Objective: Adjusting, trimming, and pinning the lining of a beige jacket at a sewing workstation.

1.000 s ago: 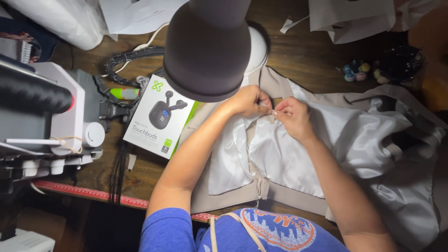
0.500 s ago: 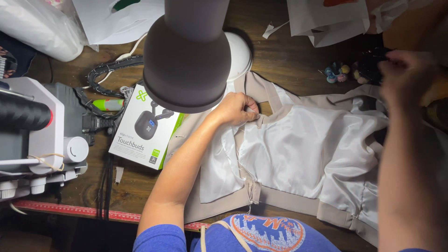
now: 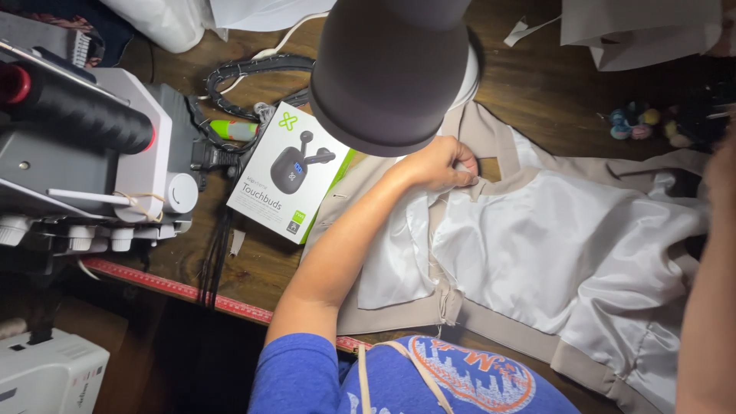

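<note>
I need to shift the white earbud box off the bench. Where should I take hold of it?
Probably across the earbud box by its two long edges, coming from above. It lies flat and tilted on the wooden table, beside the left hand, with cables crowding its upper end.

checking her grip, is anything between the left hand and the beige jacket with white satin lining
Nothing visible: the left hand already pinches the beige jacket with white satin lining at its collar edge. The dark round lamp shade hangs above, only partly blocking the camera's view.

L hand (image 3: 438, 162) pinched shut – R arm (image 3: 709, 291) raised.
</note>
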